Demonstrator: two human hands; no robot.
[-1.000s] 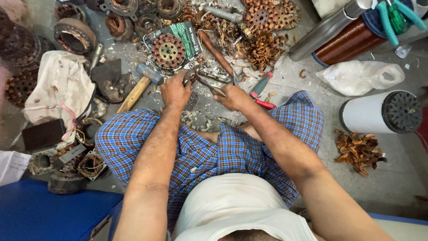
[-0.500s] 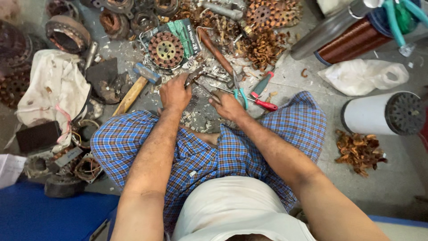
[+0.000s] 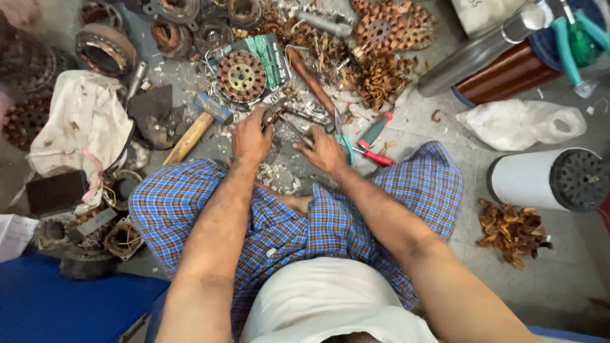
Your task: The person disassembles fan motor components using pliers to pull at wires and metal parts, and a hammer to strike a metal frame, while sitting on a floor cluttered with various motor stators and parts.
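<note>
Both hands on small metal part on floor ahead of knees: left hand gripping its left end, right hand curled just right; grip unclear. Hammer lies left.

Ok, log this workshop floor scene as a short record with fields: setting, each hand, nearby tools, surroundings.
setting: person seated cross-legged on a grey floor, blue checked cloth over the legs
left hand: on a small metal part; grip not clear
right hand: beside the same metal scrap, fingers curled; what it holds is unclear
nearby tools: wooden-handled hammer, red-handled pliers
surroundings: round wound stator, copper wire scraps, white cylinder, white cloth
</note>
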